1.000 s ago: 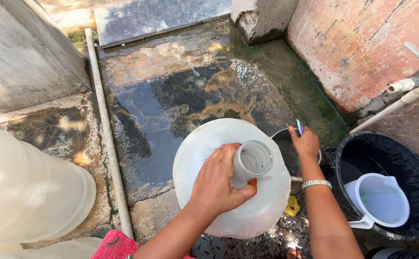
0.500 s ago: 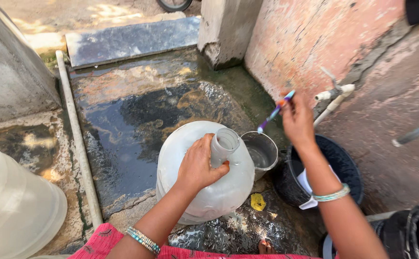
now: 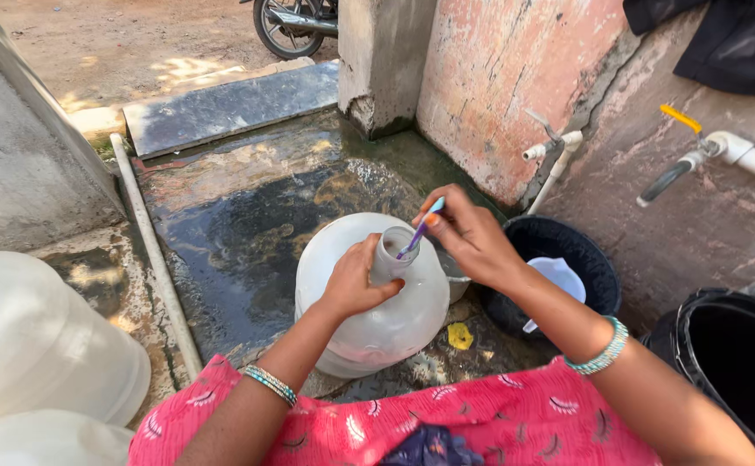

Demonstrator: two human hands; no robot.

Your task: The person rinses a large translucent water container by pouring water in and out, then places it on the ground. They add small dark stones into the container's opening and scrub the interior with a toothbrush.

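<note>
**Toothbrush worked into the neck of a large water jar**

While a pink patterned garment (image 3: 481, 423) fills the bottom edge of the view, two forearms with beaded bangles reach out over a wet stone washing floor (image 3: 222, 224). Nearest on the left lie two pale plastic containers (image 3: 41, 354) on their sides.

Between the arms stands a large translucent white water jar (image 3: 377, 302), upright on the wet floor. The left hand (image 3: 353, 280) is curled closed around the jar's narrow neck, steadying it. The right hand (image 3: 472, 233) is pinched shut on a blue and purple toothbrush (image 3: 419, 229), its fingers bunched at the upper end of the handle. The brush slants down and its lower end sits inside the jar's open mouth.

Judging by that, scrubbing of the neck is under way; whether the jar's body is already cleaned or rinsed cannot be told. A small yellow scrap (image 3: 459, 336) lies on the floor by the jar's base.

Just beyond the jar on the right sits a black tub (image 3: 597, 263) holding a white mug. Another black bucket (image 3: 740, 362) stands at the far right. Farther off, two taps (image 3: 688, 164) project from a worn pink wall (image 3: 498, 78), and a motorbike wheel (image 3: 287, 26) shows at the top.
</note>
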